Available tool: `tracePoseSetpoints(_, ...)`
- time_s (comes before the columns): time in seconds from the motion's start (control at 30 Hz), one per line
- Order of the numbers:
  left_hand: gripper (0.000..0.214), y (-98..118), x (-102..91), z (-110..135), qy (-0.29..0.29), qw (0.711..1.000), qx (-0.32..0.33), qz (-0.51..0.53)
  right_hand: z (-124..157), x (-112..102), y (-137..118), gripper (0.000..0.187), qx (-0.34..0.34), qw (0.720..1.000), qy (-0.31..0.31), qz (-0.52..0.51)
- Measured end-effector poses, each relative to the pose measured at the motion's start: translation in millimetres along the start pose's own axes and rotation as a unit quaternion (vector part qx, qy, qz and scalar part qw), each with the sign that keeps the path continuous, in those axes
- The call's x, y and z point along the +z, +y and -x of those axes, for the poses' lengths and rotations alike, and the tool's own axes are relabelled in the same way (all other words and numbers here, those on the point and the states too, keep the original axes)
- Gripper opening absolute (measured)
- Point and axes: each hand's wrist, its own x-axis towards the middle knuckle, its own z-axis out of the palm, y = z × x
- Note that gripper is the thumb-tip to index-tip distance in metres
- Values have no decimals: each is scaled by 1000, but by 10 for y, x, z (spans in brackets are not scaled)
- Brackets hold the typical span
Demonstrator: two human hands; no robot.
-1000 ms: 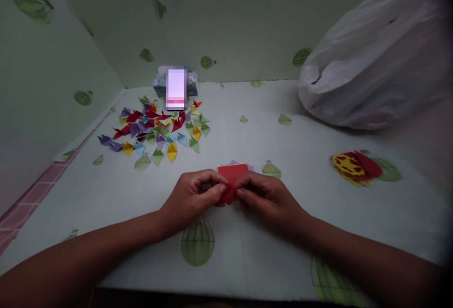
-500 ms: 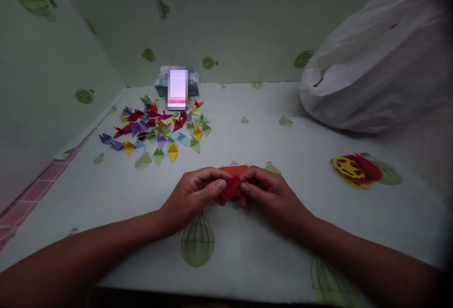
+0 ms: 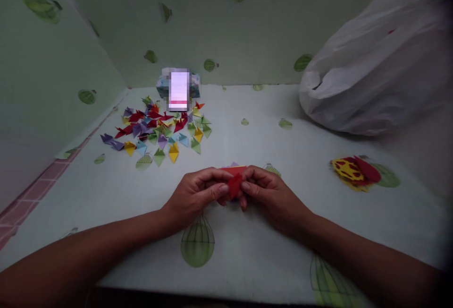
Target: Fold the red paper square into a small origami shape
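Observation:
Between my two hands is a small piece of folded red paper (image 3: 234, 186), tapering to a point at its lower end. My left hand (image 3: 201, 192) pinches its left side between thumb and fingers. On the right side, my right hand (image 3: 267, 192) grips it near the upper edge with thumb and forefinger. Just behind and below the folded piece lie paper sheets (image 3: 231, 169), orange-red on top, mostly hidden by my fingers. Several folded paper cranes (image 3: 159, 131) in purple, red, green, yellow and blue lie in a heap beyond my left hand.
A lit phone (image 3: 179, 89) leans against a tissue box (image 3: 196, 86) behind the heap. At the back right sits a large white plastic bag (image 3: 368, 72). Yellow and red paper cut-outs (image 3: 348, 170) lie to the right. The table's front edge (image 3: 170, 290) is near me.
The folded red paper has turned slightly between my fingers and now looks more upright, with its point downward. Both hands stay in nearly the same place.

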Motion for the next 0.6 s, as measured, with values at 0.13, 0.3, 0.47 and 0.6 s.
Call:
tracePoseSetpoints(0.13, 21, -7, -2, 11, 2, 1000, -5, -13, -4, 7, -17, 12, 3, 1000, 1, 4)
tracePoseSetpoints(0.3, 20, -23, -6, 8, -2, 1000, -4, -2, -13, 8, -7, 13, 4, 1000, -4, -9)
tracePoseSetpoints(0.47, 34, -15, 20, 3, 2, 1000, 19, 24, -5, 11, -7, 13, 1, 1000, 12, 2)
tracePoseSetpoints(0.6, 27, -6, 28, 10, 22, 1000, 15, 1, 8, 32, -46, 13, -14, 998, 26, 57)
